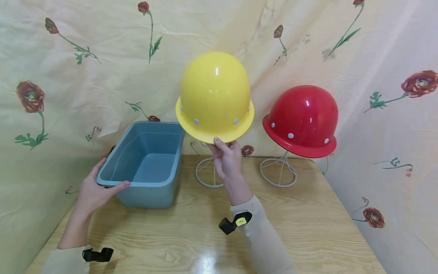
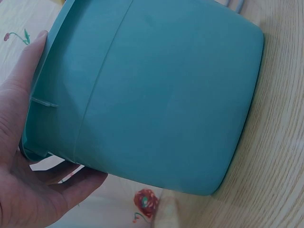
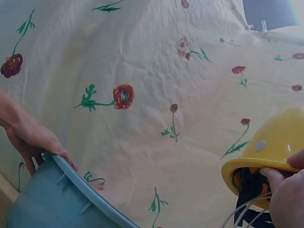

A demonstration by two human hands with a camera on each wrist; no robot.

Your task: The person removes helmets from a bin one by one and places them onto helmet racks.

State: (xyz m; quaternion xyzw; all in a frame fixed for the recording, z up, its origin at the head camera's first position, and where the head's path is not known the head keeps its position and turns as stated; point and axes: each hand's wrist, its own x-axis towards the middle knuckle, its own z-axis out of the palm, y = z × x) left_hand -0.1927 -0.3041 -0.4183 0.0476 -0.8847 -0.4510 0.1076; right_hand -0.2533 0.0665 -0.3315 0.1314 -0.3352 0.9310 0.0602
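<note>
My right hand (image 1: 229,160) pinches the front brim of a yellow hard hat (image 1: 215,95), thumb on top and fingers underneath. In the right wrist view, black straps (image 3: 249,190) hang inside the hat, and white wires of a stand run close below it. That wire stand's ring base (image 1: 205,184) stands on the table behind my right hand. On the left, my left hand (image 1: 92,190) grips the near left corner of a blue-grey plastic bin (image 1: 174,167), thumb over the rim and fingers along its outer side. The bin's visible inside holds nothing.
A red hard hat (image 1: 304,118) sits tilted on a second white wire stand (image 1: 278,184) to the right. Wood-grain table (image 1: 191,236) lies beneath everything. Flower-printed cloth (image 1: 113,68) hangs behind and along both sides.
</note>
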